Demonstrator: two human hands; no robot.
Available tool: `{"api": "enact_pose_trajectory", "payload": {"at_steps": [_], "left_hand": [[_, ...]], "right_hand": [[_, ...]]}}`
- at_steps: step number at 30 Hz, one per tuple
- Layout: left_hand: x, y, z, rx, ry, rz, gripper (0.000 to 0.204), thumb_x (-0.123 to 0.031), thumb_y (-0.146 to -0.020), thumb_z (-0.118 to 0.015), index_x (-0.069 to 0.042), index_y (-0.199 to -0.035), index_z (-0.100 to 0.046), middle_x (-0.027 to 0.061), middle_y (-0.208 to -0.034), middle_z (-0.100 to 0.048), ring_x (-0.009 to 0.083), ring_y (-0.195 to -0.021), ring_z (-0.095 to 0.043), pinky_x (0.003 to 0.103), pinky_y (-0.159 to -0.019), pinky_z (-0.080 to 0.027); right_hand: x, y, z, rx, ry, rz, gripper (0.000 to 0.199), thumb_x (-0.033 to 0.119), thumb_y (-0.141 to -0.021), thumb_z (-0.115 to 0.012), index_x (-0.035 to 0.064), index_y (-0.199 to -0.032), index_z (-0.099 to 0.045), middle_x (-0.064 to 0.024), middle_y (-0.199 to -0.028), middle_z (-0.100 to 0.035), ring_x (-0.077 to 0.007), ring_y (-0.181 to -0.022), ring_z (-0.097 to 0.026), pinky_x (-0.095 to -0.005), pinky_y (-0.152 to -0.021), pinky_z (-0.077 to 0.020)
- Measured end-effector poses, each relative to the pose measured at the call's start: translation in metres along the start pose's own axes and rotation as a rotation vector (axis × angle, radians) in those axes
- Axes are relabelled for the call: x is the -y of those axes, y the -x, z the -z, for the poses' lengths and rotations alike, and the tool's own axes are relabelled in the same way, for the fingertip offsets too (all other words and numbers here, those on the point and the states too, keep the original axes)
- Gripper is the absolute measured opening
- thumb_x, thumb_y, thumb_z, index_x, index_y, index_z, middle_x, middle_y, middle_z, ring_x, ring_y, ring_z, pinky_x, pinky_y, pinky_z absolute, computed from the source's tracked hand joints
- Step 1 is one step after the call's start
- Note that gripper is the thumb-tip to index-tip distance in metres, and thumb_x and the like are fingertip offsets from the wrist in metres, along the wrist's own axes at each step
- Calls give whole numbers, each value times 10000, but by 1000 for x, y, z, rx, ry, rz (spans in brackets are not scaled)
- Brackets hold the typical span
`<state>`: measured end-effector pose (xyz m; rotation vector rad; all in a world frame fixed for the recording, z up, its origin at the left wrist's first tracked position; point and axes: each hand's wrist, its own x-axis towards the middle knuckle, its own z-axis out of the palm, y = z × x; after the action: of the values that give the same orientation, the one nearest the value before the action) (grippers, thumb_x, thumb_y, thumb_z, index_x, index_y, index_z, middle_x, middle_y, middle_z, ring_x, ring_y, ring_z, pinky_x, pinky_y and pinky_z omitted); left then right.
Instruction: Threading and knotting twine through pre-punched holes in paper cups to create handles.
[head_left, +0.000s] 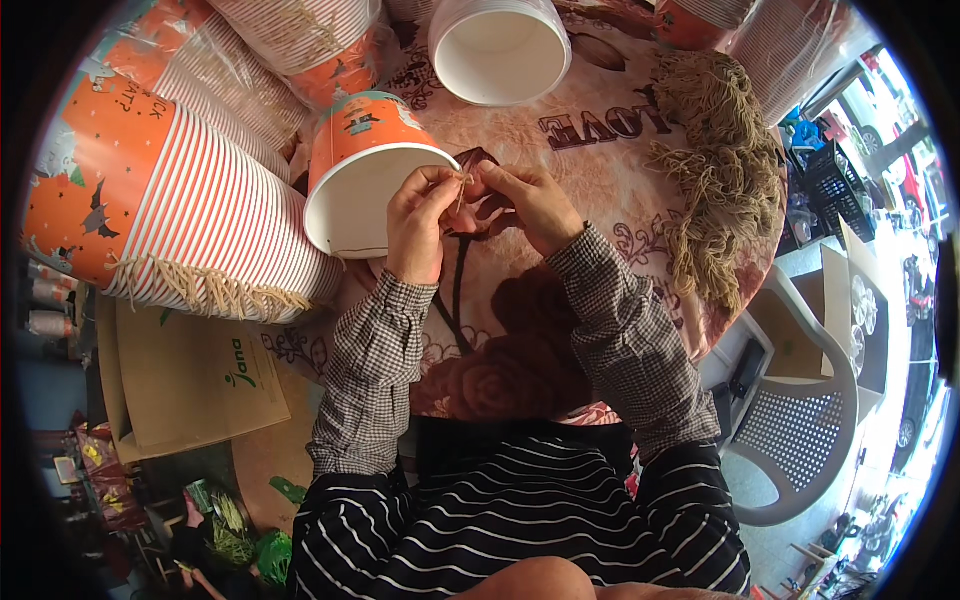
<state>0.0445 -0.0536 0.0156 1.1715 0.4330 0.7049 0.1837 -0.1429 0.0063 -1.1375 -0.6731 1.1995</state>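
Near the desk's (640,200) front edge, the left hand (415,225) and right hand (535,205) are pinching a short tan string (462,183) between closed fingertips, at the rim of an orange paper bucket (365,175) lying on its side. A brown flat box (190,375) is sitting below the left edge. Farther back, wrapped striped bucket stacks (190,205) are partly cut off, and a tangled string pile (715,165) is covering the right edge.

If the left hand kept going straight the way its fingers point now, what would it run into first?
The left hand points up and slightly right, pinching a tan string. First in line looks like the rim of the orange paper bucket lying on its side; depth is unclear, and the right hand is close alongside.
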Motion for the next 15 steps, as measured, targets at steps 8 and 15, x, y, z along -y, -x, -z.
{"api": "enact_pose_trajectory", "payload": {"at_steps": [8, 15], "left_hand": [[13, 8, -18, -55, -871, -703, 99, -8, -820, -606, -34, -915, -605, 113, -776, -638, 229, -697, -653, 309, -601, -500], [14, 4, -18, 39, -964, -801, 130, 10, -792, -623, -53, -906, -619, 99, -793, -629, 264, -718, -642, 333, -614, -517]], "right_hand": [[-1, 0, -2, -26, -75, 9, 404, 367, -922, -567, -27, -962, -646, -91, -851, -654, -160, -710, -629, -280, -617, -525], [9, 6, 0, -21, -135, -58, 372, 324, -935, -547, -8, -1086, -619, -100, -994, -652, -177, -884, -629, -312, -768, -522]]}}
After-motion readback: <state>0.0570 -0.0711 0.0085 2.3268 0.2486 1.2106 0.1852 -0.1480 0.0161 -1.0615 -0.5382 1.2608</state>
